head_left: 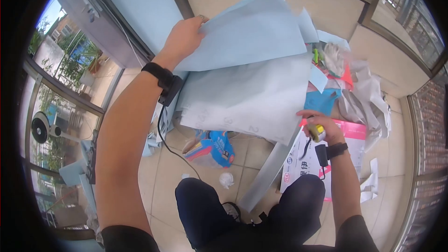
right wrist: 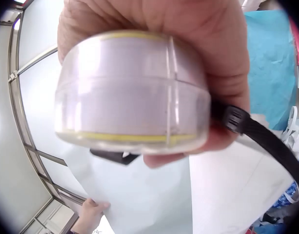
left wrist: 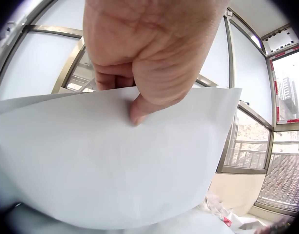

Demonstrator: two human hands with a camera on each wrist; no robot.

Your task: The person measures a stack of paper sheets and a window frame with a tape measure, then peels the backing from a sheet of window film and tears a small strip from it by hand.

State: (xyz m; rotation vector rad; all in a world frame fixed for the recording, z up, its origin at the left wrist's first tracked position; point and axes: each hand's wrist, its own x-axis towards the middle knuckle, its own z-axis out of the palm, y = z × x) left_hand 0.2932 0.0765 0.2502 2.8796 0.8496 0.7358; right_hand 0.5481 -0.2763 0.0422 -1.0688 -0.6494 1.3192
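My left hand (head_left: 185, 36) is stretched out ahead and pinches the left edge of a large pale blue paper sheet (head_left: 254, 32), thumb on its near face (left wrist: 139, 113). A second, wider pale sheet (head_left: 247, 98) hangs below it with faint numbers along its lower edge. My right hand (head_left: 322, 128) is low at the right and grips a round tape measure (right wrist: 132, 90) with a clear casing, yellow rim and a black wrist strap (right wrist: 259, 136). In the head view the tape measure (head_left: 317, 133) sits at the sheet's lower right corner.
Crumpled white and orange wrappings (head_left: 354, 84) and a turquoise piece (head_left: 322, 100) lie behind the sheets. A pink and white printed board (head_left: 310, 158) lies by my right knee. A blue packet (head_left: 212, 148) and a paper ball (head_left: 227, 179) sit on the tiled floor. Glass walls surround.
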